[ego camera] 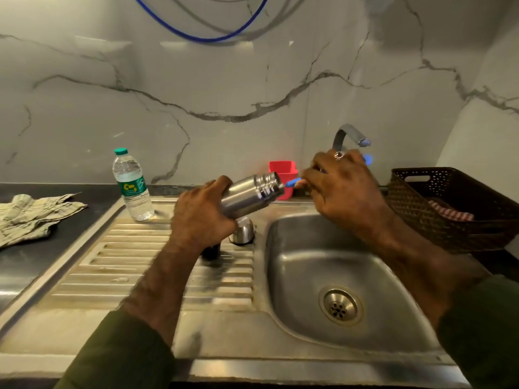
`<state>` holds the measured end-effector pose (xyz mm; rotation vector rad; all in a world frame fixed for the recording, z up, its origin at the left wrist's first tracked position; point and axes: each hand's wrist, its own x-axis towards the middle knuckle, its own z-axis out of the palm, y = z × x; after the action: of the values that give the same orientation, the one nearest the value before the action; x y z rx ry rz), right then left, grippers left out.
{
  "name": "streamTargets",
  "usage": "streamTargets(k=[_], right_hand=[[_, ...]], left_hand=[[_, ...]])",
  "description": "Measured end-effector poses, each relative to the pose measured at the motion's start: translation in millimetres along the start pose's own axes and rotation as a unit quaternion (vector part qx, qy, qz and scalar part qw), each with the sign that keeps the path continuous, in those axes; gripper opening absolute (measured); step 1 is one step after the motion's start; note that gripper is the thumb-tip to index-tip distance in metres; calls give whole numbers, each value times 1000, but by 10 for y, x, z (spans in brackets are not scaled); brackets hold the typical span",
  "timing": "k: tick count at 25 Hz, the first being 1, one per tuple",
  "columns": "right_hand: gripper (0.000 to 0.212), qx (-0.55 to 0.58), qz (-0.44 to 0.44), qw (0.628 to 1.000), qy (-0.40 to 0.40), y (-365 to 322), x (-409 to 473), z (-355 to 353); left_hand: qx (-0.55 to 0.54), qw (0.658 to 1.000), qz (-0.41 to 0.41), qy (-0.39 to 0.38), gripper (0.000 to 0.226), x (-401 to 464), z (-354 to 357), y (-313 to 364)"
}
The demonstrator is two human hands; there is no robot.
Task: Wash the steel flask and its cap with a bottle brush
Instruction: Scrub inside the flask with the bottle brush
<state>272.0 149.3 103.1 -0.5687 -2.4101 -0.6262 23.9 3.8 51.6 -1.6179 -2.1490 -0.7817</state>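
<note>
Both hands are raised over the sink's [303, 220] edge: the left hand [202, 209] wraps round the steel flask's [247, 196] lower body, the right hand [345, 189] pinches the blue bottle brush handle [293, 181] at its mouth. Tilted, the flask's long axis runs from lower left to its open mouth at upper right. Its cap [243, 231] stands just below on the draining board, with a red cup [284, 171] and tap [349, 136] behind, a water bottle [132, 186] left.

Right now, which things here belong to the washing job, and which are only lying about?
For the job: flask in the left hand; brush in the right hand; cap; sink; tap.

Lying about: water bottle; cloth; red cup; basket.
</note>
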Motion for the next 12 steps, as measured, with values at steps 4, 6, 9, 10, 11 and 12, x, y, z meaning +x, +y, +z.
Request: streamTargets(k=[4,6,9,10,11,12], right_hand=[[16,-74,-110,983,127,34,-34,-78],[17,-16,-67,997,33,-43,30,-155],[35,237,188,917,-260,-35,252,-275],[35,304,246,866,-311,-46,285,-279],[32,326,260,856,-306,-58,291,-256],[30,282,225,896,-258,-61,264,-222]], left_hand=[[-41,999,3,-3,66,-18,48,87],[-2,1000,23,15,63,-12,36,56],[70,995,52,44,58,9,12,45],[90,993,63,44,57,9,18,64],[99,992,68,46,57,8,15,68],[100,992,62,50,58,11,-3,54]])
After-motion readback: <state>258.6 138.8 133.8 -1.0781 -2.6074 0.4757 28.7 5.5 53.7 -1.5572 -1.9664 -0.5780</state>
